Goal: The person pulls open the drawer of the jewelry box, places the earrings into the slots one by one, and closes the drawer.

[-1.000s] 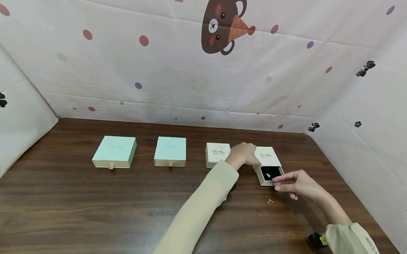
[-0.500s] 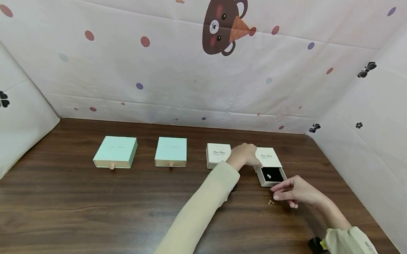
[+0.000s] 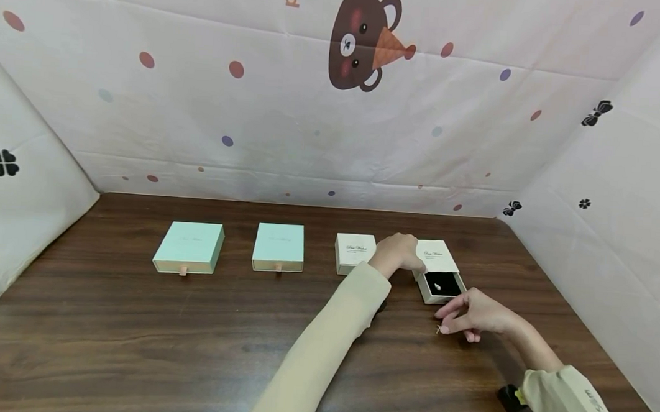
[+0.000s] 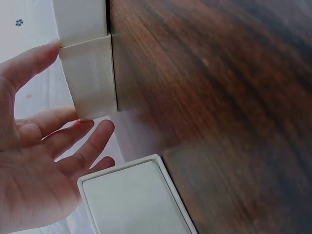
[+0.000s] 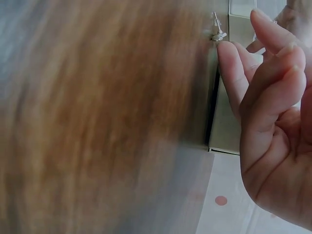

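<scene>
In the head view my left hand (image 3: 399, 254) grips the white sleeve of the right-hand gift box (image 3: 435, 255), thumb at the near edge and fingers at the far side. Its drawer (image 3: 427, 296) is slid partly out towards me, with a small silvery earring (image 3: 437, 287) on the black pad inside. My right hand (image 3: 478, 316) is low over the table just in front of the drawer, fingers loosely bent. A small stud earring (image 5: 219, 34) lies right at a fingertip in the right wrist view, and the digits stand apart.
A closed white box (image 3: 355, 251) stands just left of the left hand, close under its forearm. Two mint-green drawer boxes, one in the middle (image 3: 279, 244) and one farther left (image 3: 188, 243), sit along the back. White printed cloth (image 3: 257, 102) walls the dark wooden table (image 3: 132, 339).
My right hand has drawn back from the drawer's front and come down towards me to the earring on the table. The left hand has kept its grip on the box.
</scene>
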Available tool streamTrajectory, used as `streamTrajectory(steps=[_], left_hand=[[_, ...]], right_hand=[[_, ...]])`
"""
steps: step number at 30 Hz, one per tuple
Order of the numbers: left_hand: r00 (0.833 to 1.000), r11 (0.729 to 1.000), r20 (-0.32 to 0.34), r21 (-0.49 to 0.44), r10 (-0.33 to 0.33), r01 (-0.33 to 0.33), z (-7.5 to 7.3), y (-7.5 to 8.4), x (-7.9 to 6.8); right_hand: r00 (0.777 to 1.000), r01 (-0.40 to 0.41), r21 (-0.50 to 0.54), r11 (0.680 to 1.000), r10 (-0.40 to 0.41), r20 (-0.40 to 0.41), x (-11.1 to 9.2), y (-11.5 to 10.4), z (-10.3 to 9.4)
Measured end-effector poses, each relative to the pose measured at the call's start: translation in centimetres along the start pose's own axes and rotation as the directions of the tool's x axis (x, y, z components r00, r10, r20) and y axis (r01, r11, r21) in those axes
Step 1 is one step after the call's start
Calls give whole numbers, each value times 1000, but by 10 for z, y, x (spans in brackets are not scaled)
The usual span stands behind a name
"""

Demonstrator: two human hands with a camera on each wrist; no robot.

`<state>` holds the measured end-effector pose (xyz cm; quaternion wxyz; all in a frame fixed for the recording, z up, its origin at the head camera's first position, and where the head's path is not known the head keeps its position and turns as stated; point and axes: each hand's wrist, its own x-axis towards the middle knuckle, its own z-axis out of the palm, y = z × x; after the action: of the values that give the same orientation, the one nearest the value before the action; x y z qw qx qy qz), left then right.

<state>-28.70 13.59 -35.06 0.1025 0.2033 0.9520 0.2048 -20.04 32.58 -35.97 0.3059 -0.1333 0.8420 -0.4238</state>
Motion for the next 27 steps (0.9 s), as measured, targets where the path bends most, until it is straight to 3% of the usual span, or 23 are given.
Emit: streamTrajectory(steps=[27], left_hand=[[1000, 1000, -5, 8, 7, -7, 0, 1, 1]], right_hand=[[997, -50, -117, 992, 43, -56, 8, -3, 6]])
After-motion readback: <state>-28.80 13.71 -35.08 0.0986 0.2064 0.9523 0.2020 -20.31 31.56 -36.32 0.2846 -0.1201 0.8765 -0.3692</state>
